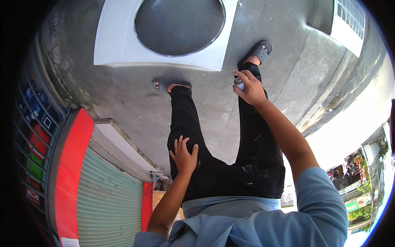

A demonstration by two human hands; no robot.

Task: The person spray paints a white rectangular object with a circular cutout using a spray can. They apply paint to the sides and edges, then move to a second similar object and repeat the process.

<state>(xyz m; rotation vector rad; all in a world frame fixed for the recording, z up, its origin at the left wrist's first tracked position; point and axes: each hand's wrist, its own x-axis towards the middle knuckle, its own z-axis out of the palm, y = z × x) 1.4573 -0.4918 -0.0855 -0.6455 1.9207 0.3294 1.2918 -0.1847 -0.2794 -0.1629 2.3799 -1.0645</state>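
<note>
My right hand [252,90] is closed round a small spray can [239,83], its forefinger bent over the dark top. Most of the can's body is hidden by the fingers and palm. My left hand [184,154] lies flat on my left thigh, over the black trousers [185,119], fingers spread and holding nothing. Ahead of my feet, a white panel [115,41] with a large round opening lies on the grey ground; neither hand touches it.
A second white piece with a grid [349,20] is at the far right. On the left are a ribbed green shutter [109,197], a red frame [72,164] and metal bars [39,111]. My sandalled feet [257,53] stand apart on the concrete [214,107].
</note>
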